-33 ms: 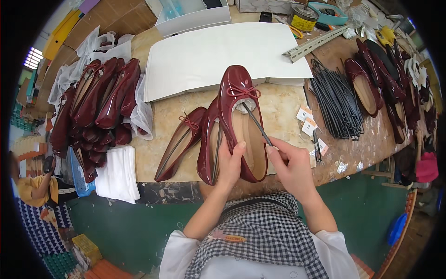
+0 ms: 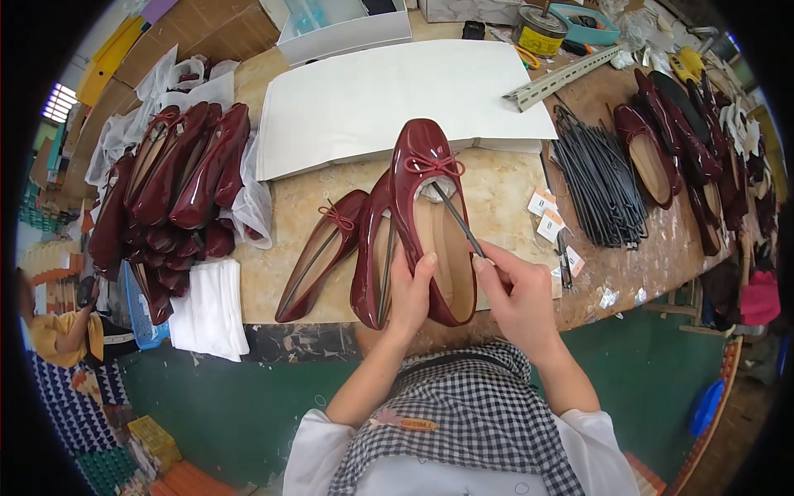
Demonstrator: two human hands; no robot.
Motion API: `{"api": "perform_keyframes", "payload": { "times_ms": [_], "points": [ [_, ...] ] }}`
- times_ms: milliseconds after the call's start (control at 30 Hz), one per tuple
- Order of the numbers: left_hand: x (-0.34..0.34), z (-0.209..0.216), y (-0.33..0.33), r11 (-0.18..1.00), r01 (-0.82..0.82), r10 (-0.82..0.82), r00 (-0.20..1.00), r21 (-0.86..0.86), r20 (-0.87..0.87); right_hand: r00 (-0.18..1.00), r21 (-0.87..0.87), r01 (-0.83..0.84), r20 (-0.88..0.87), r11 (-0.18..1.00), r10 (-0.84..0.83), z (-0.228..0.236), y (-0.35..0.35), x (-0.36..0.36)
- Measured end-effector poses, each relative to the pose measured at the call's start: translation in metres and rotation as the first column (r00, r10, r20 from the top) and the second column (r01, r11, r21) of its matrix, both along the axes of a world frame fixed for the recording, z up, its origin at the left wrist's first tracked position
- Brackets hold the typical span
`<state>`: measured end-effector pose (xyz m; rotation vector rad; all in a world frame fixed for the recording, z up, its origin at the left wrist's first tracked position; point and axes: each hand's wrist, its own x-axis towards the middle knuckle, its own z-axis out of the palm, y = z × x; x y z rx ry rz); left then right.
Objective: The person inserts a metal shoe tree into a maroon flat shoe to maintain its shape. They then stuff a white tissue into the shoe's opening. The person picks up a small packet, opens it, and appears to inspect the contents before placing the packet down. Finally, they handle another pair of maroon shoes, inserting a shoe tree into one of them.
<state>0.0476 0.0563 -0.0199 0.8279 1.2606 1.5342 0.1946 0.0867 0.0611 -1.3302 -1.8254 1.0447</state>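
Note:
My left hand point(image 2: 411, 285) is closed around the side of a glossy burgundy ballet flat point(image 2: 453, 264) with a thin bow, its toe pointing away from me. My right hand point(image 2: 523, 296) pinches the near end of a dark thin rod point(image 2: 460, 219). The rod's far end reaches into the shoe's toe, where pale stuffing shows. Partly behind this shoe is a second burgundy flat point(image 2: 364, 281), with a similar rod inside. To its left lies a third flat point(image 2: 347, 217) with a bow and a rod point(image 2: 310, 269) along its length.
Burgundy shoes point(image 2: 194, 194) are heaped at left beside white cloths point(image 2: 211, 310). White paper sheets point(image 2: 397, 95) lie behind my hands, with a metal angle bar point(image 2: 562, 76) across them. At right are a bundle of dark rods point(image 2: 600, 190), small tags point(image 2: 550, 225) and more shoes point(image 2: 649, 165).
The held shoe has dipped very slightly toward me. Both hands keep the same hold, and the other things have not moved.

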Motion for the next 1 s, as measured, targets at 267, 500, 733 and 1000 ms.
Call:
{"api": "perform_keyframes", "payload": {
  "times_ms": [267, 500, 733, 1000],
  "points": [
    [0.028, -0.01, -0.006, 0.992, -0.121, 0.121, 0.992, 0.027, 0.019, 0.986, 0.417, 0.043, 0.131, 0.908, -0.107, -0.038, 0.0, -0.024],
    [0.026, -0.003, -0.016, 0.996, 0.016, -0.029, 0.988, -0.089, -0.152, 0.987, -0.16, -0.109, 0.1, 0.981, 0.125, -0.048, -0.012, 0.013],
    [-0.047, 0.01, -0.04, 0.994, -0.09, -0.062, -0.015, -0.061, -0.998, 0.986, -0.251, -0.111, 0.096, 0.962, 0.138, -0.026, -0.005, 0.071],
    [-0.121, 0.029, -0.057, 0.911, -0.049, -0.412, -0.06, -0.409, -0.909, 0.946, -0.184, -0.152, 0.258, 0.971, 0.197, -0.041, -0.009, 0.078]
  ]
}}
